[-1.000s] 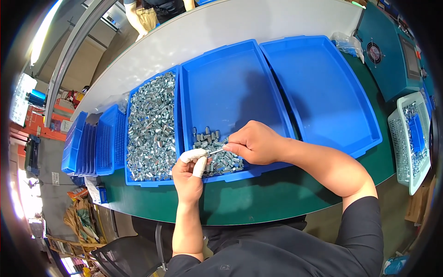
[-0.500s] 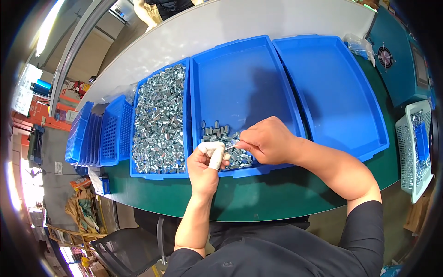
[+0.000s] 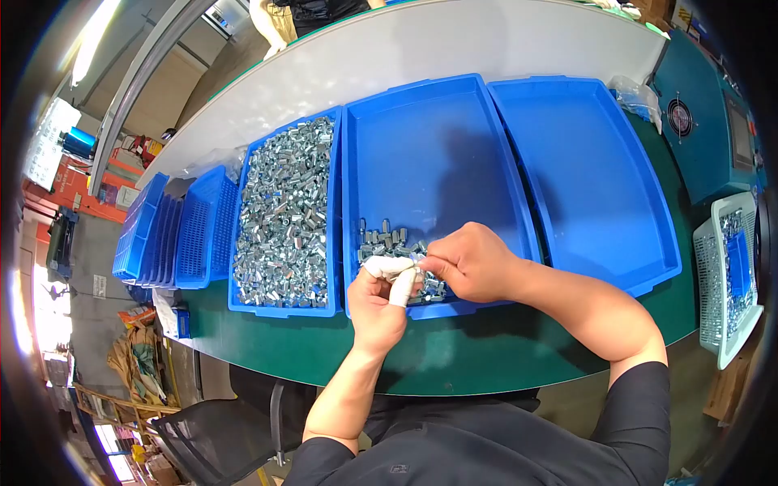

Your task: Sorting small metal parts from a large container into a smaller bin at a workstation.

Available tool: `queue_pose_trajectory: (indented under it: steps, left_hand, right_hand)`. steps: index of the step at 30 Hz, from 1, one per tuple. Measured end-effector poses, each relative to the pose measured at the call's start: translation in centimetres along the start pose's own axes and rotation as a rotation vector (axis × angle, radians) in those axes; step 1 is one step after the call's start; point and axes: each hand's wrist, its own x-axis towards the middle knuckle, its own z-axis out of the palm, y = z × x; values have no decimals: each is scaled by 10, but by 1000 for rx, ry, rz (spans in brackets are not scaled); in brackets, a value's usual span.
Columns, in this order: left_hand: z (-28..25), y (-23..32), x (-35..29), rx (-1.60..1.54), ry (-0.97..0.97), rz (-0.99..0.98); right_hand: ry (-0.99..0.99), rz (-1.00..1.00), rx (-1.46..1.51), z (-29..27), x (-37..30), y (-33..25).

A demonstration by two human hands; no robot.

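My left hand (image 3: 379, 301), its thumb and forefinger wrapped in white coverings, is closed in a pinch over the near edge of the middle blue tray (image 3: 433, 109). Against its fingertips, my right hand (image 3: 474, 263) is closed too, thumb and forefinger pinched together. Between them shows a sliver of something small and silvery; the fingers hide most of it. Beneath and behind the hands lies a pile of small silvery hexagonal metal pieces (image 3: 387, 235), some standing upright. Many more metal pieces (image 3: 284, 211) fill the blue tray to the left.
Another blue tray (image 3: 592, 162) lies at the right. Blue baskets (image 3: 203, 231) stand at the far left of the green table (image 3: 267, 340). To the right are a teal machine (image 3: 701, 121) and a pale basket (image 3: 713, 275) of metal pieces. Across the partition is another person (image 3: 324, 14).
Both hands have come closer together, the right fingertips now meeting the left ones. The thin silvery piece seen between them earlier is now mostly covered. The whole view has shifted slightly.
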Motion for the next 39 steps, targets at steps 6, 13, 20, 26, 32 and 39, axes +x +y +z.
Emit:
queue_pose_trajectory:
  steps: [6, 13, 20, 26, 32, 39]
  left_hand:
    - [-5, -8, 3, 393, -47, 336]
    - [-2, 5, 7, 611, -83, 633]
    - [-8, 2, 7, 519, -109, 545]
    - [-17, 12, 5, 574, -100, 525]
    - [-82, 18, 6, 438, 360, 385]
    - [-95, 36, 7, 1237, 102, 461]
  right_hand:
    - [-152, 236, 358, -8, 5, 0]
    - [-360, 493, 673, -15, 6, 3]
    - [-304, 520, 640, -11, 6, -5]
    - [-195, 219, 368, -2, 9, -10]
    - [59, 273, 335, -22, 6, -2]
    - [27, 348, 324, -5, 4, 6]
